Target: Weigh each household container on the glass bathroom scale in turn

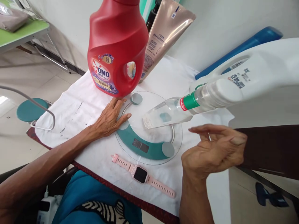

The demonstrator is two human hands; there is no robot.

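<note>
A round glass scale (147, 137) with a teal display band lies on the white cloth. Upright on its glass stands a clear plastic bottle (169, 116) with a white cap and a green and red label. My left hand (109, 118) rests open at the scale's left edge, fingers spread, near a red OMO detergent bottle (116, 37). Raised to the right of the clear bottle, my right hand (215, 149) is apart from it, fingers loosely extended and nothing visible in them. In front of the scale lies a pink smartwatch (140, 174), its strap stretched out.
Behind the scale stand a rose-gold tube (161, 35) and a large white bottle (263, 68), with a blue object (240, 51) by the wall. A white cloth (93, 152) covers the table. A teal stool (31, 109) and grey cable (25, 95) are at left.
</note>
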